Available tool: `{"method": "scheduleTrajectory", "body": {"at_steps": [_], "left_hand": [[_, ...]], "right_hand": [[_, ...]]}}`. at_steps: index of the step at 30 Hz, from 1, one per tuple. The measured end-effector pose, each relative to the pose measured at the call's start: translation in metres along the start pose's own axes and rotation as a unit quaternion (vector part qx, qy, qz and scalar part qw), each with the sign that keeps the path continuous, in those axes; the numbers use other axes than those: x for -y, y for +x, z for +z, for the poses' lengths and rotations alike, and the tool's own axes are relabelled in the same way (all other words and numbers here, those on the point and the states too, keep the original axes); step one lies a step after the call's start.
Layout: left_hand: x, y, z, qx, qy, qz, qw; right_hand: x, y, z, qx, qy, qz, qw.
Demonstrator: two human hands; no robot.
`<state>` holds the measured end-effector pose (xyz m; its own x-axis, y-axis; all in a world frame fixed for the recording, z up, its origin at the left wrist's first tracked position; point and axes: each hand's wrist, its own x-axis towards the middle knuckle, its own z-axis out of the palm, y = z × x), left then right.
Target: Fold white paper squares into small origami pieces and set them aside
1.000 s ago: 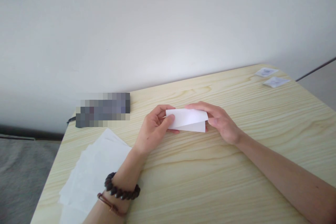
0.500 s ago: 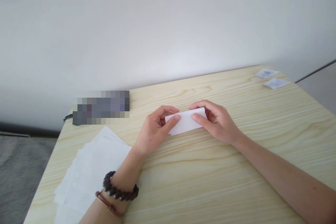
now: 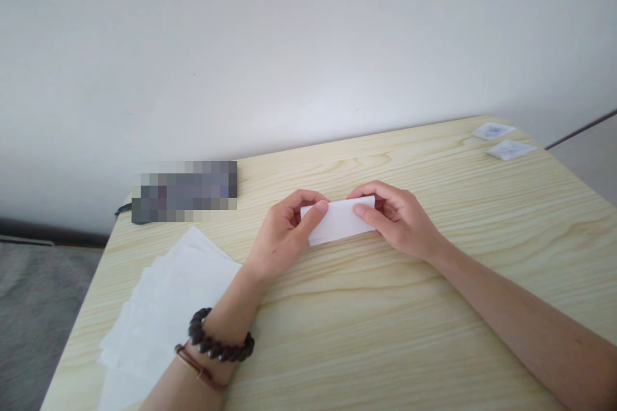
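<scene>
A folded piece of white paper [image 3: 341,221], a narrow strip with a crease along its far edge, is held above the middle of the wooden table. My left hand [image 3: 286,231] pinches its left end, thumb on the near face and fingers behind. At the other end my right hand [image 3: 400,218] grips it the same way, its thumb pressed on the paper. The fingertips behind the strip are partly hidden. Dark beads and a thin brown cord circle my left wrist.
Loose white sheets [image 3: 159,308] lie fanned out at the left, partly under my left forearm. Behind them is a blurred-out dark object [image 3: 187,192]. Two small diamond-shaped paper pieces [image 3: 511,149] rest at the far right corner. A pale wall [image 3: 308,45] borders the table's [image 3: 385,334] back edge.
Both hands keep their grip on the folded paper, which has tilted slightly. The left thumb has shifted a little. The whole view has moved marginally.
</scene>
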<state>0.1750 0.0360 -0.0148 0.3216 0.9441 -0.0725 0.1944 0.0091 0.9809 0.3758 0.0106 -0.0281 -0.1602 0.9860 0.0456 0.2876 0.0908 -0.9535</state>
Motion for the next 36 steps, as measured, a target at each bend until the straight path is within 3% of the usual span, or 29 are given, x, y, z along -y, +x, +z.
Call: {"method": "scheduleTrajectory", "body": {"at_steps": [21, 36], "left_hand": [[0.0062, 0.0012, 0.0016, 0.01, -0.037, -0.015, 0.999], [0.0042, 0.0013, 0.001, 0.019, -0.042, -0.032, 0.998]], "right_hand": [[0.0026, -0.0002, -0.0004, -0.002, -0.013, 0.012, 1.0], [-0.0011, 0.0008, -0.0001, 0.0, 0.01, -0.018, 1.0]]}}
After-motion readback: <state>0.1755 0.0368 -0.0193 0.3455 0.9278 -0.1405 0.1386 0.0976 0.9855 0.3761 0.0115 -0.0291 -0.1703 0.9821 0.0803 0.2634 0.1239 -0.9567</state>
